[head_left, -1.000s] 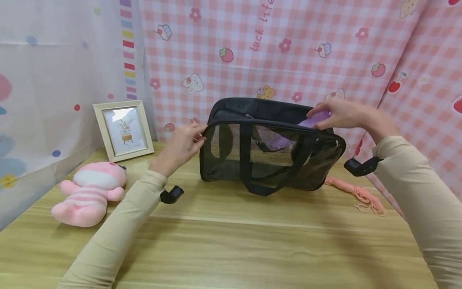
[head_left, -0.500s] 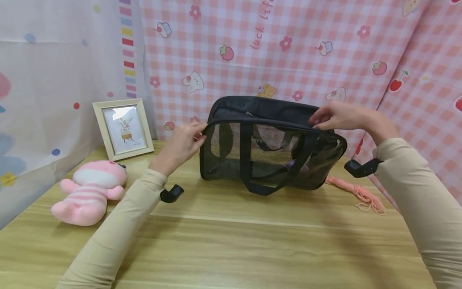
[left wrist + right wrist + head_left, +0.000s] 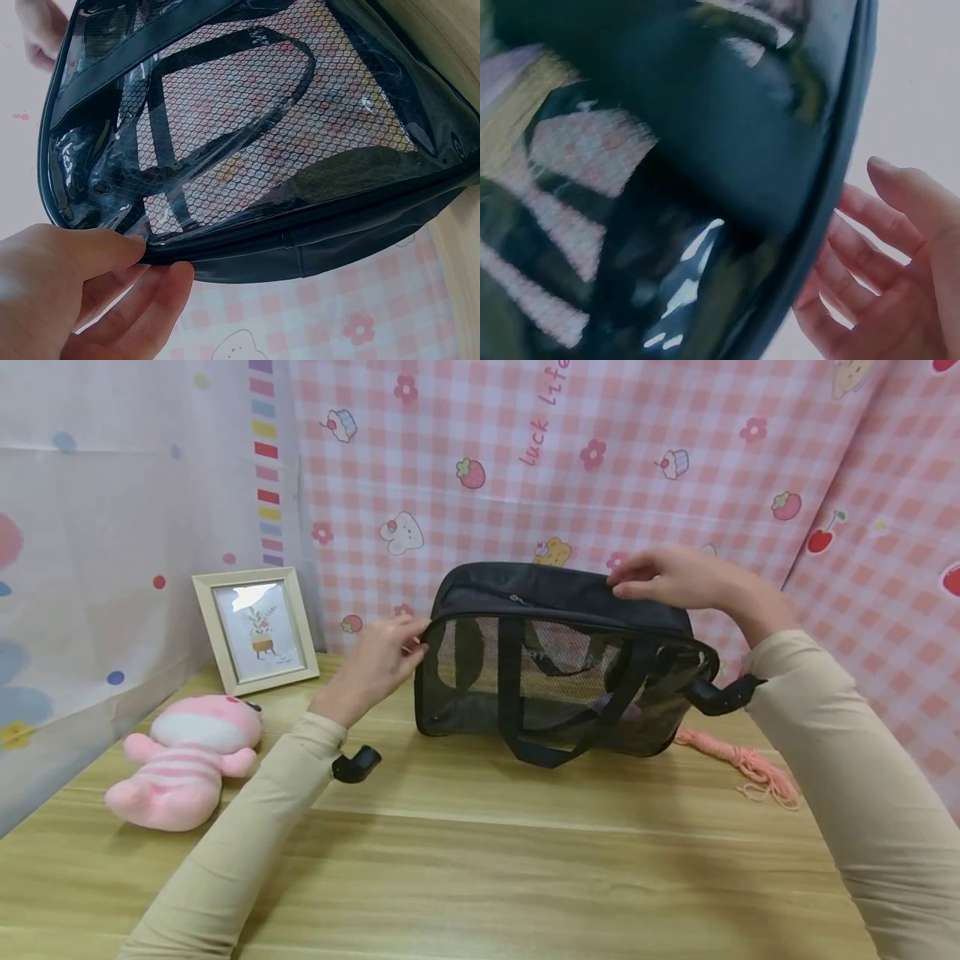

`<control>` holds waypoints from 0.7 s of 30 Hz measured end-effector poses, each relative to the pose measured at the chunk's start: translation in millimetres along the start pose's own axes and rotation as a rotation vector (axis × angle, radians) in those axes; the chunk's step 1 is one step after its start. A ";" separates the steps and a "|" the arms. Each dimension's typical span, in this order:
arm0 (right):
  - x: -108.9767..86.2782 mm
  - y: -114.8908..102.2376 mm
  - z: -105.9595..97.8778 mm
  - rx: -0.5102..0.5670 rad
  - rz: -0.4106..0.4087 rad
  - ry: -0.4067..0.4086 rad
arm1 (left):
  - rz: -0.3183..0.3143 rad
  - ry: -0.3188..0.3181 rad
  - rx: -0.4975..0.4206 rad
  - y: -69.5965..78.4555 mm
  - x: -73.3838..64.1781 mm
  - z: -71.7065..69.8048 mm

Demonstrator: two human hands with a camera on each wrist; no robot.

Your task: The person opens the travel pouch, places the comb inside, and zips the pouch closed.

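A black bag (image 3: pixel 465 710) with clear and mesh sides stands upright on the wooden table, its zipped top unfastened at the right part as far as I can tell. My left hand (image 3: pixel 378 664) pinches its upper left corner; the left wrist view shows thumb and fingers (image 3: pixel 169 296) on the piped edge. Over the right part of the top hovers my right hand (image 3: pixel 678 578), holding nothing, thumb apart from the fingers in the right wrist view. Through the mesh a small purple patch (image 3: pixel 602 702) shows low inside the bag; most of that thing is hidden.
A pink plush toy (image 3: pixel 183 764) lies at the left of the table, in front of a cream picture frame (image 3: pixel 258 631). Coral rope (image 3: pixel 742 760) lies right of the bag. Patterned curtains (image 3: pixel 480 527) hang behind.
My right hand lowered a purple thing into the bag and let it go. It has since come up and left over the bag's top. The left hand kept its grip.
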State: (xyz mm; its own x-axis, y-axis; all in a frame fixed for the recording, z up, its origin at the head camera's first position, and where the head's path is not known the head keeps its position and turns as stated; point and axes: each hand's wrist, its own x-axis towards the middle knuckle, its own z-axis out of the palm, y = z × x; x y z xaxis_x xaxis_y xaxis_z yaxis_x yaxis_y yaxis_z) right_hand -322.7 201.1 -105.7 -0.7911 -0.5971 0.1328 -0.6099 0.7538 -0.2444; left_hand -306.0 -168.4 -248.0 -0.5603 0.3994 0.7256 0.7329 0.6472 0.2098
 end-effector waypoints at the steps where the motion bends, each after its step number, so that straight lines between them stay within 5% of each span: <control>1: 3.8 -5.7 -0.5 -0.001 -0.010 0.002 | -0.001 -0.001 0.001 0.3 -0.1 -0.1; 11: 56.8 -60.2 9.2 -0.142 -0.064 -0.066 | 0.007 0.001 0.032 -1.6 -3.8 -1.2; 17: 86.3 -78.2 34.2 -0.149 -0.021 -0.186 | 0.028 0.015 0.051 -2.7 -4.5 0.1; 21: 95.7 -84.3 45.2 -0.190 0.018 -0.188 | 0.037 0.016 0.054 -3.3 -1.9 1.4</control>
State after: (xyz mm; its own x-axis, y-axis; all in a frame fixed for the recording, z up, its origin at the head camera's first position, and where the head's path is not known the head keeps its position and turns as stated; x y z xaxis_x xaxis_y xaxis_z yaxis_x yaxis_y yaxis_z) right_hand -344.9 68.0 -115.9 -0.7904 -0.6101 -0.0550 -0.6074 0.7922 -0.0581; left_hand -307.9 -170.3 -250.9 -0.5266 0.4136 0.7427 0.7308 0.6666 0.1470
